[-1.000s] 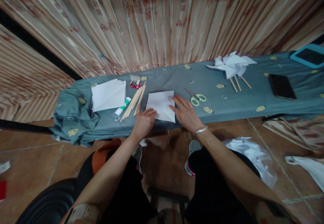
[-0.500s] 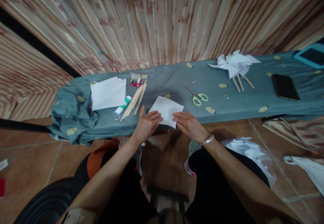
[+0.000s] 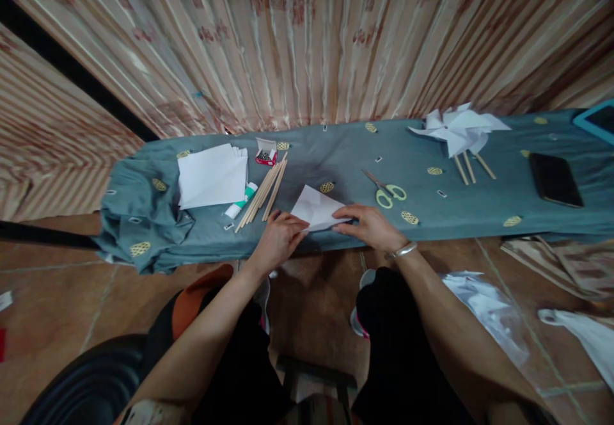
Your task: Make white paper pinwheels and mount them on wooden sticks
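Note:
A white sheet of paper (image 3: 315, 208) lies at the near edge of a low bench covered in grey-blue cloth (image 3: 336, 156), its near corner lifted and folded up. My left hand (image 3: 279, 238) pinches the paper's near left part. My right hand (image 3: 371, 226) holds the paper's right side, fingers curled over it. A silver bangle sits on the right wrist.
Left of the paper lie a bundle of wooden sticks (image 3: 263, 193), a glue tube (image 3: 241, 202), a stack of white sheets (image 3: 212, 175) and a small box of pins (image 3: 265, 153). Green-handled scissors (image 3: 386, 189), paper pinwheels on sticks (image 3: 458, 134), a black phone (image 3: 555, 179) lie right.
The sheet lay flat under both hands a second ago. It has been turned to a diamond and its near corner is being folded up and away; both hands drew toward the bench edge.

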The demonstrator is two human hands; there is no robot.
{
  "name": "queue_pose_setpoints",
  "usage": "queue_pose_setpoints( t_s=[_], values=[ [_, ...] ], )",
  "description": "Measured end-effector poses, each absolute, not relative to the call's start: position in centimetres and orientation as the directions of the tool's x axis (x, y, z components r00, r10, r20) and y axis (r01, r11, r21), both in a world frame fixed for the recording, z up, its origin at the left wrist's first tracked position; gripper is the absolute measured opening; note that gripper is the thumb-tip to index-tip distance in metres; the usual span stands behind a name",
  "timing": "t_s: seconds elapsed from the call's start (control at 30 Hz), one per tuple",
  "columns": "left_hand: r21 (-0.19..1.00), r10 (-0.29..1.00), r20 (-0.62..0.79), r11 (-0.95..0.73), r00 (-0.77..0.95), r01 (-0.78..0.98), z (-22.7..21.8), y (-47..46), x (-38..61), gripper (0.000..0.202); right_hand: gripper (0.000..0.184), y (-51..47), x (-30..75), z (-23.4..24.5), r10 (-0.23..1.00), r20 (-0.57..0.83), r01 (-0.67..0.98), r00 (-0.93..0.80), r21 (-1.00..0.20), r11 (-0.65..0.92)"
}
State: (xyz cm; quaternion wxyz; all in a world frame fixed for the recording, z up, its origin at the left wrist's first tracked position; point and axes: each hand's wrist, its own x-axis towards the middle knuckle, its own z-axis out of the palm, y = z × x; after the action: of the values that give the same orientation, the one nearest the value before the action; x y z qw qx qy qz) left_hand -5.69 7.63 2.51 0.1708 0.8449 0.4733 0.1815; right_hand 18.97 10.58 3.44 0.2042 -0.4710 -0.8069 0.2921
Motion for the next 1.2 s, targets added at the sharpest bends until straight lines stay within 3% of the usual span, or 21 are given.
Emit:
queue_pose_setpoints(
  t_s=[0.23, 0.43, 0.57, 0.63, 0.67, 0.73, 0.8, 0.93, 1.2],
  values=[
    [0.516, 0.832, 0.217, -0.542, 0.510, 0.664, 1.9, 8.1, -6.2, 0.020, 0.017, 11.3, 20.1, 2.2, 0.843, 0.103, 0.578, -0.529, -0.684, 0.446],
    [0.540, 0.868, 0.170, -0.478, 0.466, 0.693, 1.7, 7.9, -6.4, 0.024, 0.041, 11.4, 20.9, 3.3, 0.864, -0.136, 0.668, -0.485, -0.696, 0.265],
    [0.511, 0.896, 0.118, -0.423, 0.427, 0.748, 2.1, 7.7, -6.4, 0.023, 0.041, 11.4, 20.3, 3.2, 0.912, -0.120, 0.682, -0.393, -0.703, 0.201],
    [0.485, 0.910, 0.132, -0.404, 0.392, 0.776, 2.7, 7.4, -6.2, 0.019, 0.032, 11.4, 19.8, 2.9, 0.938, -0.083, 0.674, -0.337, -0.717, 0.178],
    [0.460, 0.914, 0.166, -0.404, 0.371, 0.790, 3.1, 7.2, -6.0, 0.024, 0.027, 11.4, 19.6, 2.7, 0.946, -0.064, 0.667, -0.318, -0.724, 0.175],
    [0.373, 0.895, 0.290, -0.433, 0.340, 0.821, 3.9, 6.5, -5.2, 0.054, 0.022, 11.5, 19.3, 2.4, 0.954, -0.026, 0.660, -0.298, -0.728, 0.187],
    [0.268, 0.844, 0.348, -0.507, 0.409, 0.819, 4.3, 5.5, -4.0, 0.057, 0.019, 11.6, 19.0, 2.3, 0.956, -0.003, 0.663, -0.292, -0.722, 0.200],
    [0.170, 0.743, 0.265, -0.663, 0.614, 0.729, 3.0, 3.7, -1.6, 0.052, 0.017, 11.9, 18.6, 2.3, 0.968, -0.023, 0.689, -0.249, -0.706, 0.161],
    [0.174, 0.787, 0.182, -0.616, 0.589, 0.769, 0.3, 4.4, -1.0, 0.065, 0.017, 12.1, 18.0, 1.6, 0.993, 0.001, 0.749, -0.122, -0.656, 0.092]
  ],
)
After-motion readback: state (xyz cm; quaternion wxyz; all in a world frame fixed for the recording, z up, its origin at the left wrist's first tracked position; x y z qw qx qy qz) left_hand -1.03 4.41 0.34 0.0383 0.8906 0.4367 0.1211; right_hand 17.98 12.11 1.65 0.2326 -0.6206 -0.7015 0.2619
